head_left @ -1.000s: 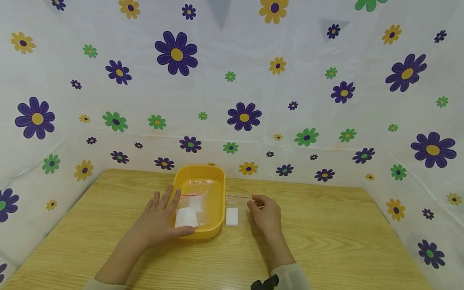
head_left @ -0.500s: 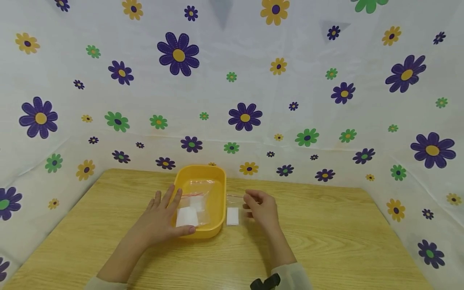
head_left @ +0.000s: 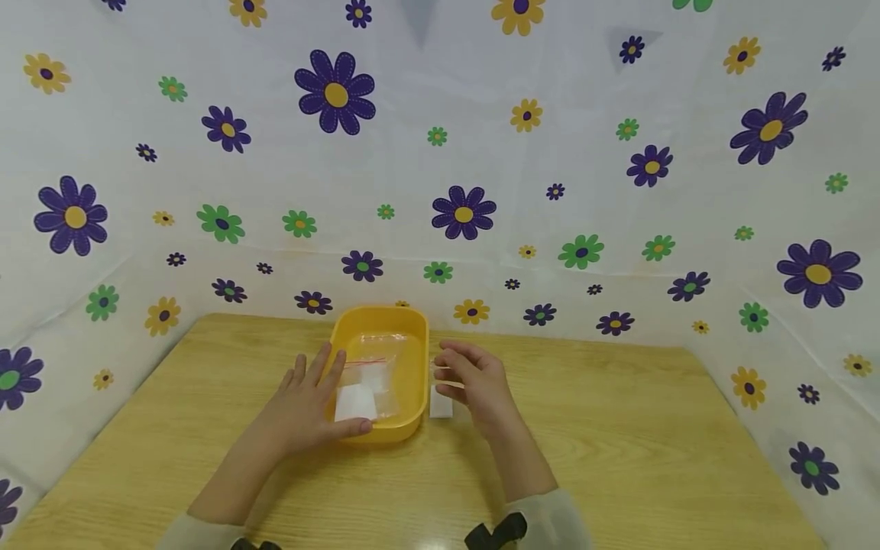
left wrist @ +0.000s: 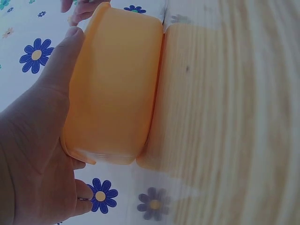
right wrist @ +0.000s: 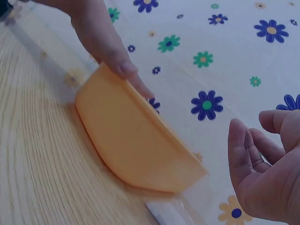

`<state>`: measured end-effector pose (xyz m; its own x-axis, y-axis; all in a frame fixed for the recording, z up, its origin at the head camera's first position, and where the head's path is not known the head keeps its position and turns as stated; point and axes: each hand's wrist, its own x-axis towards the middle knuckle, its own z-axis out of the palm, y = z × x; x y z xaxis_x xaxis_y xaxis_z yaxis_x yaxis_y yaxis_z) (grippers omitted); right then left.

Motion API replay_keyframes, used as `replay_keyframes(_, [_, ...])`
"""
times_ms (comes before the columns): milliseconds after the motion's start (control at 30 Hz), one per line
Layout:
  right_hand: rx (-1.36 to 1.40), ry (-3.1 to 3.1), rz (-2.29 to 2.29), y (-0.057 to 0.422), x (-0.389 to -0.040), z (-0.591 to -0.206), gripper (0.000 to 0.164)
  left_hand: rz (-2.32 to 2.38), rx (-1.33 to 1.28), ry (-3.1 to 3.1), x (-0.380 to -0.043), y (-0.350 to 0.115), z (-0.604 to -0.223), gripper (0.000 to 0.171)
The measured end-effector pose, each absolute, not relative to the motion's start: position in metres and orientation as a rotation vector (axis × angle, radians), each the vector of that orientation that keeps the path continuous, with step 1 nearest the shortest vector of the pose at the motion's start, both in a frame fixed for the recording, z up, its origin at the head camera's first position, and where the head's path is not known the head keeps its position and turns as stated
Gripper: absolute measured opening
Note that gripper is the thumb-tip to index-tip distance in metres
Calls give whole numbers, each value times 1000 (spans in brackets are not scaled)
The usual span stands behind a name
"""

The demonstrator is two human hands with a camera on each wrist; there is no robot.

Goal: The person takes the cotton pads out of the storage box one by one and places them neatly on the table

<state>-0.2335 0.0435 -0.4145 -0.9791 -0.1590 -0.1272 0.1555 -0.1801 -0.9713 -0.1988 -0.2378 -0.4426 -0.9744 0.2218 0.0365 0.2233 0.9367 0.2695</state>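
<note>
A yellow plastic tub (head_left: 422,382) sits on the table. My left hand (head_left: 296,416) rests on its left side with fingers spread, thumb lying over the near rim. In the left wrist view that thumb (left wrist: 63,61) lies along the tub's edge. Inside the tub are clear zip bags with red seal lines, holding white folded pieces (head_left: 355,402). Another clear bag with a white piece (head_left: 441,405) lies just right of the tub. Over its top part hovers my right hand (head_left: 477,386), fingers loosely bent. In the right wrist view the thumb stands apart from the fingers, nothing between them.
The wood-grain table (head_left: 619,435) stretches out on both sides of the tub. A white flower-patterned cloth (head_left: 522,168) rises behind it and along the left and right sides.
My right hand has let go of the right corner of the bag beside the tub and moved left over its top, toward the tub. The left hand has stayed on the tub.
</note>
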Motion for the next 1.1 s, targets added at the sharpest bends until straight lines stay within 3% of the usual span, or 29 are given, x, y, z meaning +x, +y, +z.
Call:
replay_keyframes(733, [-56,1666,-2435,-28,-231,-391,23,-444,-356,-3084,-199,-239,-437,126])
replay_keyframes(1100, [-105,1778,-2290,-37,-229,-412,27,-469,-359,-3071,-200,-239,-445,124])
